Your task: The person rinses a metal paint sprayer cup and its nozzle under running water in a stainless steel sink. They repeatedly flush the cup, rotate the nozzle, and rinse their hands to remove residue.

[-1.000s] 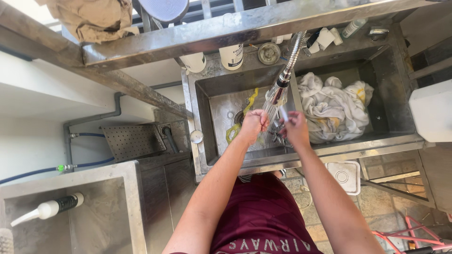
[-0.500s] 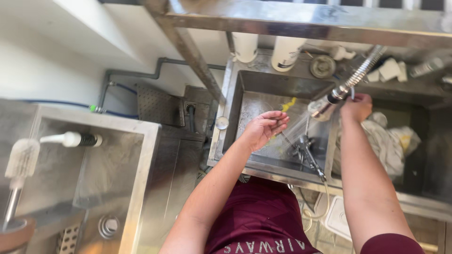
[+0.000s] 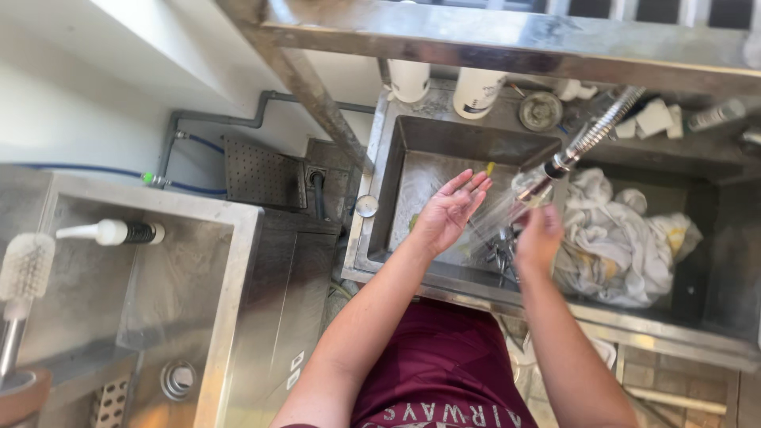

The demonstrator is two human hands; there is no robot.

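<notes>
Head view: steel sink point(image 3: 412, 158) holds white cloths point(image 3: 618, 238); left hand point(image 3: 448, 210) spread open, right hand point(image 3: 539, 236) grips sprayer point(image 3: 547, 178).

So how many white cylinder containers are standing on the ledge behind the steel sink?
2. One white cylinder container stands at the sink's back left corner; the second white cylinder container stands just right of it. The overhead steel shelf may hide more.

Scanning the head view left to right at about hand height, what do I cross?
White bristle brush → white spray nozzle with black collar → perforated metal panel → left hand, open over the sink → right hand at the hose sprayer → heap of white cloths.
</notes>
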